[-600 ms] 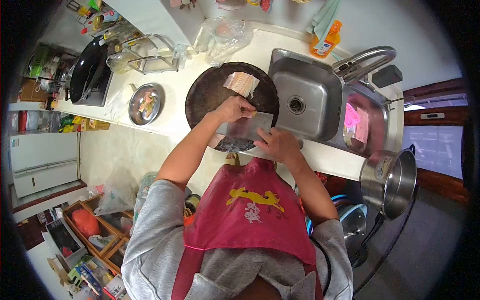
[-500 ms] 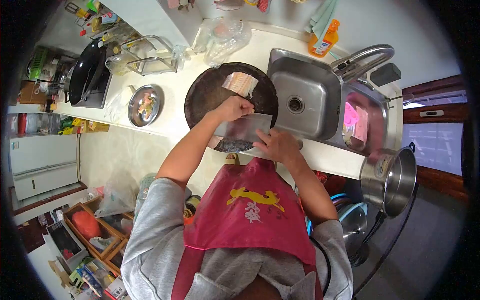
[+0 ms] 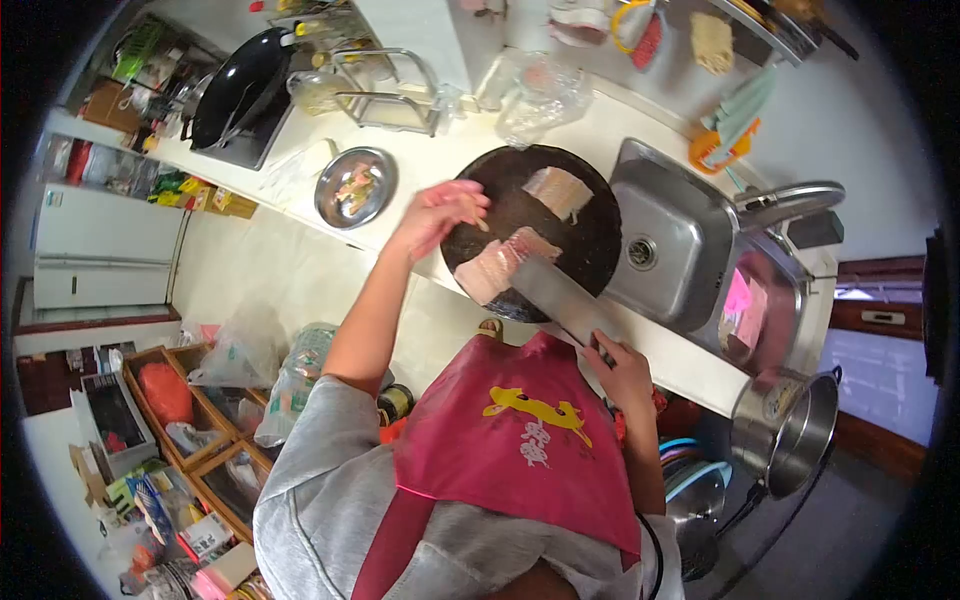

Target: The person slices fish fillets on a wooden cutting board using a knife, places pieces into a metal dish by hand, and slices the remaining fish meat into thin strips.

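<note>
My right hand (image 3: 625,375) grips the handle of a cleaver (image 3: 562,298). Its broad blade slants over the lower part of a dark round chopping board (image 3: 590,240), with the tip end at a pale pink piece of fish (image 3: 497,266). Toward the back of the board lies a second fish piece (image 3: 558,192), ribbed and whitish. Raised over the board's left edge is my left hand (image 3: 440,215), its fingers curled together; something small and pale shows at the fingertips, too blurred to name. To its left, a steel bowl (image 3: 325,205) holds small pinkish and greenish pieces.
A double steel sink (image 3: 660,215) with a tap (image 3: 790,205) lies right of the board. Behind the board sits a crumpled plastic bag (image 3: 545,95), beside a metal rack (image 3: 390,95). A black wok (image 3: 240,85) rests on the stove at left; a steel pot (image 3: 785,430) stands at right.
My left hand has lifted off the fish and moved left. The cleaver has swung to a slant with my right hand back on its handle, uncovering the nearer fish piece. The view has shifted.
</note>
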A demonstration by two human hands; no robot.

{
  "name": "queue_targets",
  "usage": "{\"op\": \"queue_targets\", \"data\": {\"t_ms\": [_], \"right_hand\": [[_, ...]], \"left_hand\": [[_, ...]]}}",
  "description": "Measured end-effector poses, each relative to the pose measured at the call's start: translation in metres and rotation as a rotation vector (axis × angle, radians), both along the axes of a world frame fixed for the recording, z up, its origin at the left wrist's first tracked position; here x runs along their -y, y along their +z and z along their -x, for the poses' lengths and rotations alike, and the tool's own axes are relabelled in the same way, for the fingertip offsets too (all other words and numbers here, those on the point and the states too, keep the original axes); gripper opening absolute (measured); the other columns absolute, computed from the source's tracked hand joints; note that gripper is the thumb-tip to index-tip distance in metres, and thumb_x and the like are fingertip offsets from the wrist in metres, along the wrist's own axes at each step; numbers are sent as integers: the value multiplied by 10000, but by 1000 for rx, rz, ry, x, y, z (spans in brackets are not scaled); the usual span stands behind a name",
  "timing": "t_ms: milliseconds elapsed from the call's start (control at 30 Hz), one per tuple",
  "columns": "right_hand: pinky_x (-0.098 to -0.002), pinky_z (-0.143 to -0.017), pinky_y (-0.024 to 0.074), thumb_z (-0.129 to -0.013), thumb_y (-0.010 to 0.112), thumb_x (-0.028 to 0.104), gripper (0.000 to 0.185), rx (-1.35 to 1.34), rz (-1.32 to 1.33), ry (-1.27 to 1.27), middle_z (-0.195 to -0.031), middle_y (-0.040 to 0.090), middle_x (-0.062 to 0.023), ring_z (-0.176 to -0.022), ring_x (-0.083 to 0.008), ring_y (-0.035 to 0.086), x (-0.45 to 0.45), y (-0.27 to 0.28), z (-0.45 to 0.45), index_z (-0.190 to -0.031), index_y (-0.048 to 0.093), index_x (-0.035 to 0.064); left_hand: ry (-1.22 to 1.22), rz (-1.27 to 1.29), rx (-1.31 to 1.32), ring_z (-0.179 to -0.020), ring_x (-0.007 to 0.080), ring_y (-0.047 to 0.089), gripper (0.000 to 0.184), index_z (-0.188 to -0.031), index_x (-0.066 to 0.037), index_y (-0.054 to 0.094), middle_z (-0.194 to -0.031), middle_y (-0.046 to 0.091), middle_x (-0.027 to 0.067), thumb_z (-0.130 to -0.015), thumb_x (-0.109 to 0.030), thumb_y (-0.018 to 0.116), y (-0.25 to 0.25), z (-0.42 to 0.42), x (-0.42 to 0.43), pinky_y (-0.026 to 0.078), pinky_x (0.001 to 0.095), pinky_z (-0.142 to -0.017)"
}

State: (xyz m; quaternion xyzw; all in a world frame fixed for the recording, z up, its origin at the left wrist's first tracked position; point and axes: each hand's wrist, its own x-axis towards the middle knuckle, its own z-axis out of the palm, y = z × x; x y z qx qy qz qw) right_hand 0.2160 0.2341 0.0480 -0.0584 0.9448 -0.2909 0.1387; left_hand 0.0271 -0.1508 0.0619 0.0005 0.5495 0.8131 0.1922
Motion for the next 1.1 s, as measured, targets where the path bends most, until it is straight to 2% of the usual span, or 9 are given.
{"op": "queue_targets", "data": {"t_ms": [233, 300, 367, 400, 633, 733, 833, 1000, 1100], "right_hand": [[-290, -690, 507, -917, 742, 260, 402, -6, 392, -363, -887, 741, -157, -727, -150, 642, 8, -16, -25, -1233, 693, 16], [-272, -683, 499, -929, 734, 245, 401, -6, 422, -422, -886, 748, -127, -724, -104, 615, 11, -18, -26, -1244, 683, 2], [-241, -677, 486, -949, 715, 254, 393, 138, 498, -537, -822, 702, -33, -717, -73, 573, 12, -17, -28, -1250, 683, 3], [-217, -671, 470, -964, 700, 266, 387, 164, 500, -560, -786, 639, 11, -715, -53, 539, 16, -5, -27, -1248, 686, 3], [-240, -708, 492, -988, 658, 300, 387, 308, 561, -645, -830, 692, -28, -748, -68, 574, 10, -10, -23, -1245, 687, 13], [-292, -746, 517, -999, 630, 335, 409, 195, 495, -459, -895, 743, -142, -775, -141, 665, 15, 3, -9, -1248, 679, 14], [-309, -670, 507, -986, 647, 365, 429, 39, 342, -302, -810, 730, -101, -686, -144, 644, 20, 6, 2, -1240, 685, 20], [-433, -804, 539, -983, 599, 445, 498, 223, 142, -143, -955, 691, -305, -856, -432, 685, 13, 32, 23, -1201, 693, 8], [-466, -780, 535, -988, 585, 453, 502, 73, 140, -78, -903, 684, -305, -845, -448, 682, 8, 15, 26, -1199, 696, 12]], "left_hand": [[1026, 436, -564, -819, 119, 642, 261, -1138, 25, 642, -988, 709, 82, -999, -195, 650, 44, 32, 135, 529, 261, -781], [923, 702, -393, -845, 188, 669, 278, -1137, 3, 650, -1012, 713, 122, -964, -210, 694, -19, 53, 190, 541, 306, -790], [496, 1632, -400, -882, 284, 679, 295, -1140, -29, 669, -1038, 710, 161, -910, -200, 737, -59, 41, 203, 543, 368, -806], [595, 1646, -574, -931, 352, 674, 290, -1131, -55, 691, -1057, 705, 177, -872, -174, 741, -124, 49, 240, 540, 415, -830], [283, 974, -573, -959, 302, 670, 310, -1123, -46, 710, -1077, 715, 152, -836, 15, 613, -93, -24, 12, 540, 395, -830], [-41, 998, -920, -1006, 372, 627, 361, -1137, -65, 699, -1085, 683, 157, -783, 5, 674, -54, -52, -86, 502, 452, -902], [104, 985, -997, -1053, 360, 612, 393, -1082, -59, 718, -1105, 668, 120, -691, -27, 702, -90, -61, -126, 503, 453, -902], [191, 1109, -995, -1116, 379, 580, 389, -1103, -43, 699, -1162, 639, 146, -716, -27, 680, -132, -66, -136, 465, 470, -973], [181, 1125, -865, -1114, 381, 574, 373, -1103, -43, 696, -1167, 637, 143, -731, -40, 686, -136, -73, -138, 464, 475, -973]]}}
